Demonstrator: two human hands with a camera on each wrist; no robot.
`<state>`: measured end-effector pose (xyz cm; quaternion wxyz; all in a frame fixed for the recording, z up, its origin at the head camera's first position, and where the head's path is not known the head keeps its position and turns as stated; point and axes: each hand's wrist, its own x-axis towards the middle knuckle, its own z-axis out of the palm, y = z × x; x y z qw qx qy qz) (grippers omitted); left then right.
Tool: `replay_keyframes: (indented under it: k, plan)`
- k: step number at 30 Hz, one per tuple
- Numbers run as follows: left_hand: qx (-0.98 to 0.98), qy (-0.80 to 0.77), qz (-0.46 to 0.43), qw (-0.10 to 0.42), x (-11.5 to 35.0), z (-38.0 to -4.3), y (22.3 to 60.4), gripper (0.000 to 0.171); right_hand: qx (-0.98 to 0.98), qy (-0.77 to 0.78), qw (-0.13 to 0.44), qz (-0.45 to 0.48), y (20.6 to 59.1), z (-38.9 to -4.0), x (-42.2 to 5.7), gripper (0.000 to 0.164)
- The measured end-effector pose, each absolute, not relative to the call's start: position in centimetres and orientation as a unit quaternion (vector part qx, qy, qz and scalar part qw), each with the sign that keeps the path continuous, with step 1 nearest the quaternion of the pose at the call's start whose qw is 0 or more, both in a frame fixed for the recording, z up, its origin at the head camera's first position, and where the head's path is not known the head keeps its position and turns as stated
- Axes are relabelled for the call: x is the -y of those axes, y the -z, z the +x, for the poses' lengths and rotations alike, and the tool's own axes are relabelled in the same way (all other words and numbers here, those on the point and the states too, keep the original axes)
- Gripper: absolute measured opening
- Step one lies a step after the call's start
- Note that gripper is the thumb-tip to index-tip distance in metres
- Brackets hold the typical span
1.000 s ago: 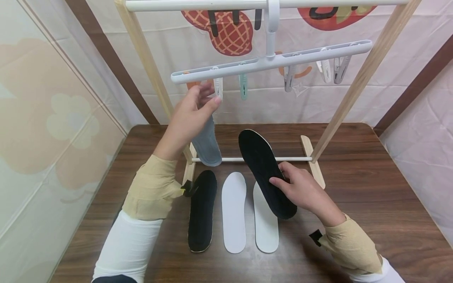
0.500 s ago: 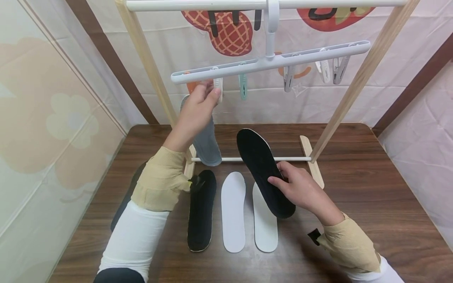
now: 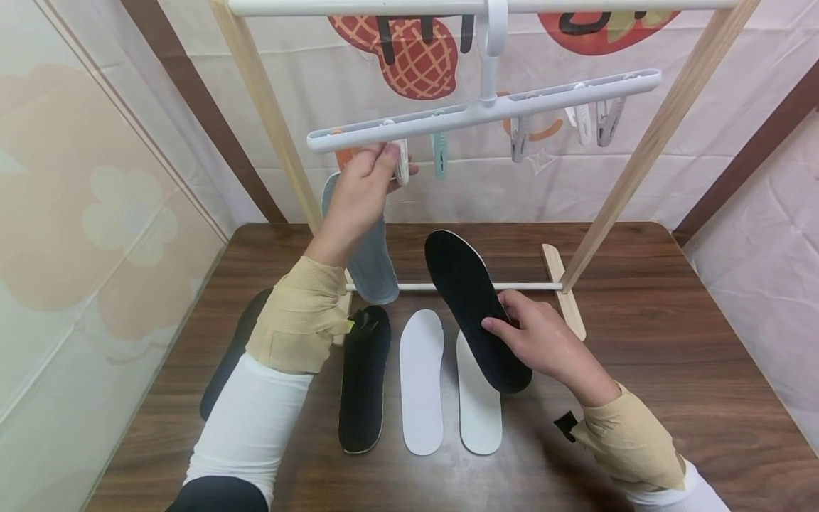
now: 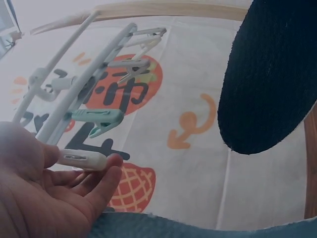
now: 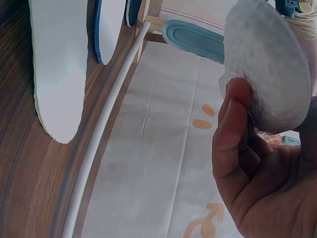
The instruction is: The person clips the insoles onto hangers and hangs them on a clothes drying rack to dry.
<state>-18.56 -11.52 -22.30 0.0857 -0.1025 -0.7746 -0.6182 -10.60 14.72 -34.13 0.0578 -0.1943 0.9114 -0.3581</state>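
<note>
My left hand [image 3: 358, 188] pinches a white clothespin [image 3: 402, 163] hanging from the left half of the white hanger [image 3: 448, 122]. In the left wrist view, thumb and fingertips lie on opposite sides of that clothespin [image 4: 83, 159]. Left of it, a grey-blue insole [image 3: 374, 263] hangs below an orange clothespin [image 3: 343, 156], partly hidden by my left hand. My right hand [image 3: 544, 338] grips a black insole [image 3: 463, 306] by its edge, tilted above the table. Its pale, bumpy underside [image 5: 267, 64] faces the right wrist camera.
On the wooden table [image 3: 640, 398] lie another black insole [image 3: 363, 384], two white insoles [image 3: 422, 384] and a dark insole [image 3: 233, 363] behind my left forearm. A green clothespin [image 3: 439, 155] and several grey and white ones hang farther right. The rack's wooden legs [image 3: 630, 149] flank the hanger.
My left hand has moved slightly right and closed onto the white clothespin, which has turned a little. The hanger's right end has swung slightly. The right hand with the black insole has barely shifted.
</note>
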Motion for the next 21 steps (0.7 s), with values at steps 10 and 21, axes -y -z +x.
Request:
replay_keyframes:
  k: [10, 21]
  plan:
    - [0.749, 0.646, -0.113, 0.097, 11.23, -19.06, 22.57, 0.039, -0.910, 0.362, 0.056, -0.193, 34.29, -10.62, -14.55, 0.017]
    - [0.748, 0.652, -0.089, 0.091, 11.15, -18.99, 22.42, 0.036, -0.907, 0.366, 0.050, -0.201, 34.27, -10.64, -14.13, 0.017]
